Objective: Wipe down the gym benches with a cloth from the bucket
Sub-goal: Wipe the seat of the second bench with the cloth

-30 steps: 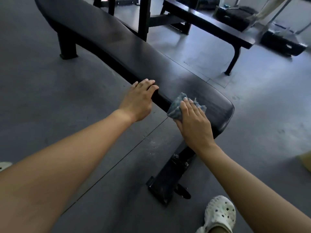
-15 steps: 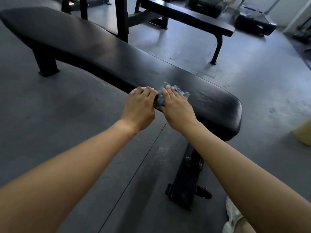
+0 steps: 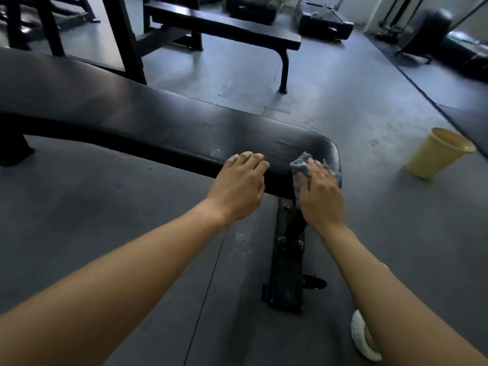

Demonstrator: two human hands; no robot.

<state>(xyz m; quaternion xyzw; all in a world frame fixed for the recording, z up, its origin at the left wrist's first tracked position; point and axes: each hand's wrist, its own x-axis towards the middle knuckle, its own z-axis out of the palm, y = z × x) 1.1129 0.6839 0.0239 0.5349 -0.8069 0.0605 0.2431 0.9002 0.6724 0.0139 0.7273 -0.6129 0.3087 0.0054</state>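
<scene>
Wiping the bench (image 3: 158, 122) at its rounded end: right hand (image 3: 320, 192), fingers flat, presses the cloth (image 3: 303, 161) around the corner so it covers the edge; thumb hidden, possibly tucked under. Left hand (image 3: 239, 188) rests loosely open on the bench's near edge, likely bracing. Bucket (image 3: 435, 154) stands on the floor beyond the bench end, handy for rinsing.

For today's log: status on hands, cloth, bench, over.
Left hand resting on bench edge. Right hand pressing cloth on bench end. Bucket apart, nothing blocking.
</scene>
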